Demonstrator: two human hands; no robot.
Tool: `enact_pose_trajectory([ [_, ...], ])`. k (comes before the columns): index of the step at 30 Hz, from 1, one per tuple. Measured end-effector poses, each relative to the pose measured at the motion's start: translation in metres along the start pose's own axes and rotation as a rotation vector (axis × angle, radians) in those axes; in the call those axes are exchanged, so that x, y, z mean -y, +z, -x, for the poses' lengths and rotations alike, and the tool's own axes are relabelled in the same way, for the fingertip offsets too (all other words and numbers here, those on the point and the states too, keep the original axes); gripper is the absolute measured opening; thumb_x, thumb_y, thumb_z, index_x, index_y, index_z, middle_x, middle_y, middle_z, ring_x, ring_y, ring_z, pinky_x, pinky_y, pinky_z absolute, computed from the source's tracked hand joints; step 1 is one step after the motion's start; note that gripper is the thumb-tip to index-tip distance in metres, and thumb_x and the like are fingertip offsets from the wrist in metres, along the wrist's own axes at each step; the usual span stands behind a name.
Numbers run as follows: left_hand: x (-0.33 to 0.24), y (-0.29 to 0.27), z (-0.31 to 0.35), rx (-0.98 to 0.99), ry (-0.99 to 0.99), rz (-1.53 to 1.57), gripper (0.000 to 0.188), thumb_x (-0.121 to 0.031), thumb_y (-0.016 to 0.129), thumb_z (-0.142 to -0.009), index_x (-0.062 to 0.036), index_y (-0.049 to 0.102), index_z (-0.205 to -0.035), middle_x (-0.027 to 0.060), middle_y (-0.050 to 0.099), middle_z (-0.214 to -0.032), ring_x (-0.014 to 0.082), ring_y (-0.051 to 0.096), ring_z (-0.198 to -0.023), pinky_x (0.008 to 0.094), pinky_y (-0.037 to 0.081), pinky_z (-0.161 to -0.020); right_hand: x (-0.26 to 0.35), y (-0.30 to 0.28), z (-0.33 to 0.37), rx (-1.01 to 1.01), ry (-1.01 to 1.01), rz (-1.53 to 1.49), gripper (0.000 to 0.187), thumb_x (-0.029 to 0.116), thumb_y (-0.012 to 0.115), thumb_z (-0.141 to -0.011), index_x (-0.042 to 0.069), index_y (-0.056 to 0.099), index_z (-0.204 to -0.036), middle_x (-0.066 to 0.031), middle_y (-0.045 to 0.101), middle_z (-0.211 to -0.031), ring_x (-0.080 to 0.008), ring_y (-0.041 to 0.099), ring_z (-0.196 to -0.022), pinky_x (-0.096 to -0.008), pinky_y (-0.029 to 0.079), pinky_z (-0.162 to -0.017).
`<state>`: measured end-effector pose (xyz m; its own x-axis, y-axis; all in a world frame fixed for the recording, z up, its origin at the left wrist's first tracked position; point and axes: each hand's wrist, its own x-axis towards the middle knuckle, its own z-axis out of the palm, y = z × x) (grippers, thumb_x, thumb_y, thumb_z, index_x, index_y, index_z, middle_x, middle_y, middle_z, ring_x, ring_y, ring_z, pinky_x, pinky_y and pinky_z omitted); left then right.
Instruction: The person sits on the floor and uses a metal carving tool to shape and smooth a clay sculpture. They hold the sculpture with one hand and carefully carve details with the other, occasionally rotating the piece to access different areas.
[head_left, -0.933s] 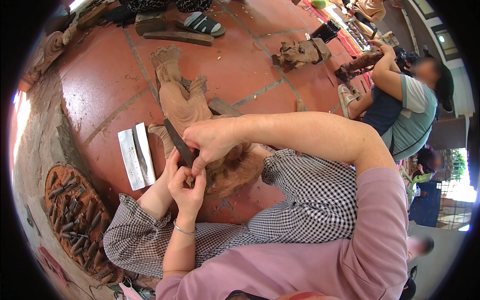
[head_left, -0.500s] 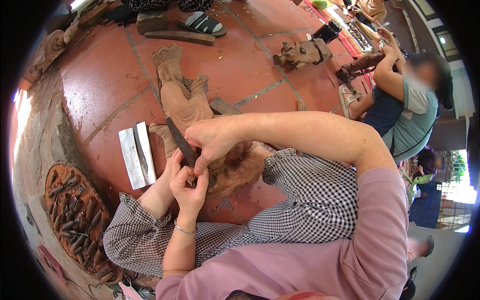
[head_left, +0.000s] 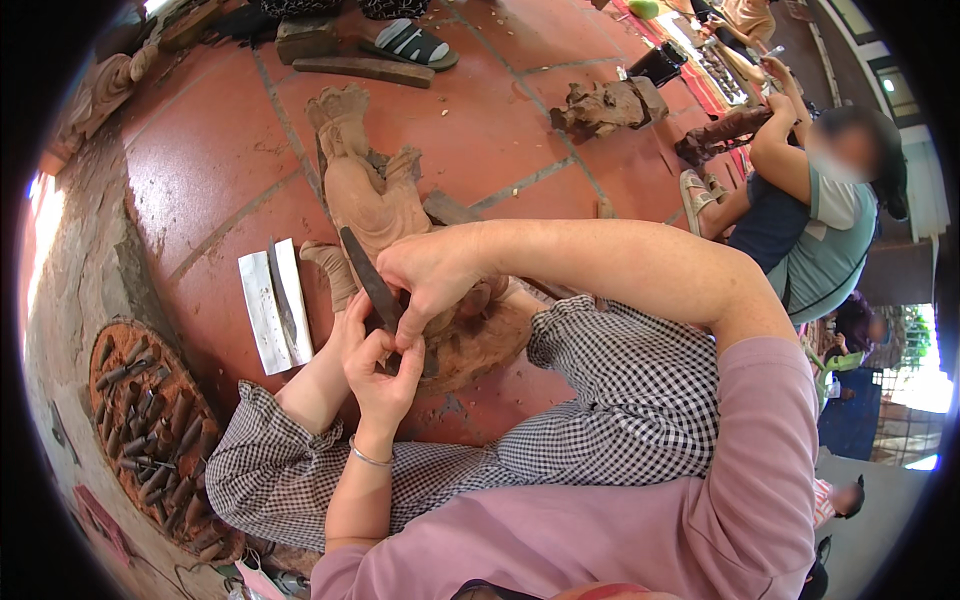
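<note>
both hands (head_left: 400, 320) gripping a chisel (head_left: 368, 277) against a wooden figure (head_left: 365, 195)

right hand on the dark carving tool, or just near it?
Touching. In the head view the right hand wraps its fingers over the dark carving tool, whose blade emerges directly from the grip with no gap, above the wooden figure.

A red tiled floor (head_left: 210, 150) carried everything. On it lay a carved wooden figure (head_left: 365, 195), a pale sheet (head_left: 262, 315) with a dark blade on top, a round tray (head_left: 150, 430) of carving tools, a striped sandal (head_left: 415, 42), wood planks (head_left: 350, 68) and another rough carving (head_left: 605, 105).
</note>
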<state>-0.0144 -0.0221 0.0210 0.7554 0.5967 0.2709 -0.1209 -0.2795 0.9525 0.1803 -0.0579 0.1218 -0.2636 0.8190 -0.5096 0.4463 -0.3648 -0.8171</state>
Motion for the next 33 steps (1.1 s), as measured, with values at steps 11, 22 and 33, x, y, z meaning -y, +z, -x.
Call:
enact_pose_trajectory([
  [11,0.0009,0.0017,0.0010,-0.020,-0.057,0.054,0.018,-0.001,0.072,-0.072,0.0017,0.055,-0.068,0.0248,0.055,-0.132,0.0376,0.051,-0.124,0.0441,0.036,-0.105,0.0029,0.0000,0.0006,-0.003,0.004,0.003,0.024,0.022,0.079,-0.074,0.001,0.072,-0.084,-0.0065,0.063,-0.065,-0.0169,0.057,-0.062,-0.0335,0.043,-0.058],
  [22,-0.0001,0.0013,0.0003,-0.014,-0.071,0.057,0.017,-0.001,0.072,-0.072,0.0021,0.056,-0.068,0.0245,0.056,-0.130,0.0376,0.051,-0.124,0.0440,0.036,-0.105,0.0084,0.0015,0.0040,-0.056,0.026,0.046,0.024,0.022,0.078,-0.074,0.001,0.070,-0.079,-0.0047,0.061,-0.062,-0.0161,0.055,-0.059,-0.0338,0.042,-0.055],
  [33,0.0017,0.0009,0.0000,-0.009,-0.051,0.079,0.017,-0.001,0.072,-0.073,0.0019,0.056,-0.069,0.0246,0.055,-0.131,0.0375,0.050,-0.125,0.0437,0.034,-0.107,0.0071,0.0016,0.0034,-0.049,0.042,0.054,0.023,0.025,0.079,-0.075,0.003,0.072,-0.079,-0.0031,0.061,-0.061,-0.0148,0.054,-0.057,-0.0332,0.041,-0.054],
])
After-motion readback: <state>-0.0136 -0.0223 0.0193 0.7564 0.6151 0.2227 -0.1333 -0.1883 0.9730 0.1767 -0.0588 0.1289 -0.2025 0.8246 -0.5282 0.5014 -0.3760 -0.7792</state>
